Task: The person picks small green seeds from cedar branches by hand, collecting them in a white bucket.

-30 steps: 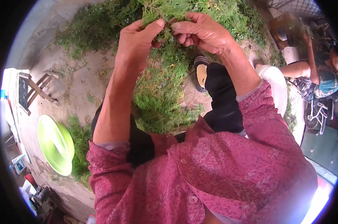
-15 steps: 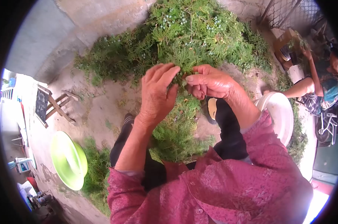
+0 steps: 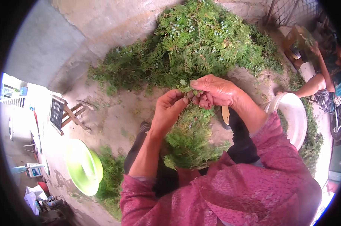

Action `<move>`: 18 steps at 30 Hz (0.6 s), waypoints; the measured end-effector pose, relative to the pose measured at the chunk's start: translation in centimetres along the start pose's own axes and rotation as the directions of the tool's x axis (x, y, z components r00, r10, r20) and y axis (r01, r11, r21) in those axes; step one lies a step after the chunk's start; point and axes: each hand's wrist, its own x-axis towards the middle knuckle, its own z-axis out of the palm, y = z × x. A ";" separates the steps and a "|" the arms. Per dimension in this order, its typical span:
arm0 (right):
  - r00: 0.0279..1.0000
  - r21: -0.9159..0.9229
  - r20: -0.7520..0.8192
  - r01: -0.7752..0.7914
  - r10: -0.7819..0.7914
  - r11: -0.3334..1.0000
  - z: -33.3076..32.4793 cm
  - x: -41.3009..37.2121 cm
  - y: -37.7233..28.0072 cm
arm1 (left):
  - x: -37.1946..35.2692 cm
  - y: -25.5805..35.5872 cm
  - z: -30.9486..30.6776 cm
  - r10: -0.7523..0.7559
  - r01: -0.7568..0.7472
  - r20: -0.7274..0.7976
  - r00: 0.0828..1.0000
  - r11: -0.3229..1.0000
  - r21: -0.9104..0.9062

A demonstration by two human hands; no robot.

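Bright light turns the floor point(image 3: 54, 150) nearly white at left; black corners ring the round, bendy view.

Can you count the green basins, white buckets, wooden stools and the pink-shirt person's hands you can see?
Green basin: 1
White bucket: 1
Wooden stool: 1
Hands, left hand and right hand: 2
Total: 5

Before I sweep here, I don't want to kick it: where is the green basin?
In the head view, the green basin is at the lower left, below the folding stool and just left of some green cuttings.
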 end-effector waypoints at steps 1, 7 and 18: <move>0.999 -0.032 -0.033 -0.009 0.007 0.999 0.1 0.0 -0.1 | 0.0 -0.1 -0.1 -0.036 0.036 -0.042 0.998 0.999 0.008; 0.979 -0.122 -0.189 0.050 -0.072 0.991 -0.4 0.2 -0.3 | 0.1 -0.1 -0.4 -0.039 0.045 -0.095 0.995 0.997 0.066; 0.979 -0.204 -0.146 0.113 -0.144 0.972 0.6 1.0 0.2 | 0.0 -0.1 0.1 -0.023 0.026 -0.143 0.990 0.999 0.024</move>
